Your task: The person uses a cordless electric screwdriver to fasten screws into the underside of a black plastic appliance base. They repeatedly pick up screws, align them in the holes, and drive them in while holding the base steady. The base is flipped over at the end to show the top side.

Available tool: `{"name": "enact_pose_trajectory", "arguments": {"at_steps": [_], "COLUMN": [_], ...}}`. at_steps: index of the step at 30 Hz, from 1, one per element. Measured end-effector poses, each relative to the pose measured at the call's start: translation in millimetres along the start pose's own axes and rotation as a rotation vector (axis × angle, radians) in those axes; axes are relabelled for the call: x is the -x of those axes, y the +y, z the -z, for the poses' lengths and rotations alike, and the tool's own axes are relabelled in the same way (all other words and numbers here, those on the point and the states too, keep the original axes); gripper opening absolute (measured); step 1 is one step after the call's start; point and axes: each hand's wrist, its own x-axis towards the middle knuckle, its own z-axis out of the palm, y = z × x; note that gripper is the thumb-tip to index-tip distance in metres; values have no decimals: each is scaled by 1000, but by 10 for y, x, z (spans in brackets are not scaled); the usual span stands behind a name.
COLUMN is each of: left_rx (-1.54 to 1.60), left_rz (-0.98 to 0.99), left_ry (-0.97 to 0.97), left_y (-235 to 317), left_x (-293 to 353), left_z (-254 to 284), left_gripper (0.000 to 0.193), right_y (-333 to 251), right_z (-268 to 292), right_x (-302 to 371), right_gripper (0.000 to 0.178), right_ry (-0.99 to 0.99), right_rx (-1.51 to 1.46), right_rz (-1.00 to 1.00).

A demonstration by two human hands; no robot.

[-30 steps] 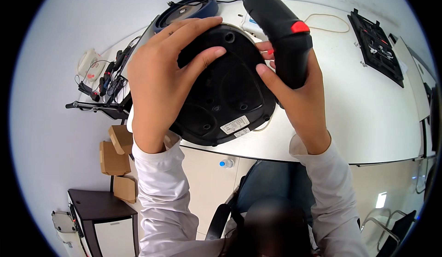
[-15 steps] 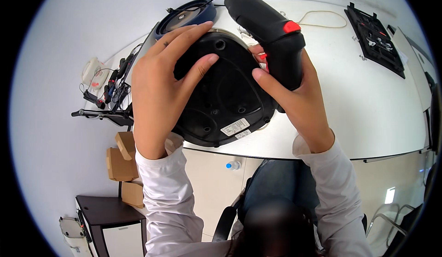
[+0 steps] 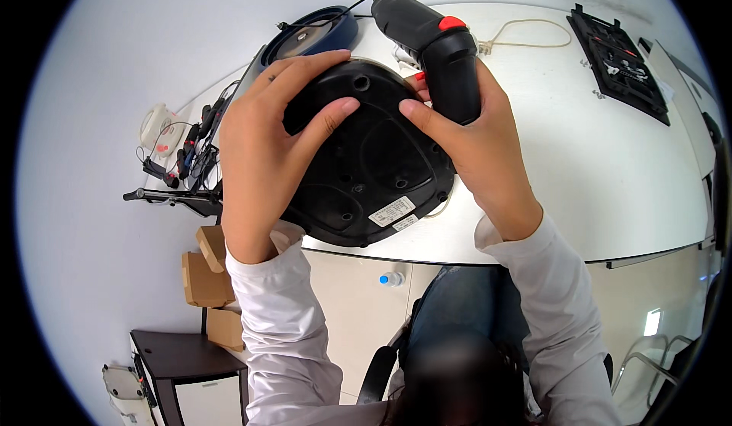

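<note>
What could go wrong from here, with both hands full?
The right hand holds the black power driver with fingers near its red trigger; an accidental squeeze might start it. The left hand grips the black base by its upper rim, while its lower rim appears close to the table's front edge, so it could slip. The small metal pieces lying loose might scatter if bumped.
</note>
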Motion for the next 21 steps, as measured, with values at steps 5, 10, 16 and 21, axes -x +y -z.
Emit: {"name": "enact_pose_trajectory", "arguments": {"at_steps": [5, 10, 16, 21], "left_rx": [15, 102, 186, 212], "left_rz": [-21, -45, 34, 48], "left_ry": [37, 87, 68, 81], "left_y": [-39, -118, -103, -155], "left_x": [-1, -10, -34, -21], "left_z": [-25, -41, -37, -13], "left_gripper": [34, 34, 35, 38], "right_y": [-6, -10, -2, 37], "right_z": [0, -13, 11, 11], "right_x": [-20, -68, -92, -108], "right_gripper": [42, 42, 41, 37], "right_ry": [41, 30, 14, 15], "right_rx": [60, 108, 106, -21], "right_rz": [48, 69, 87, 98]}}
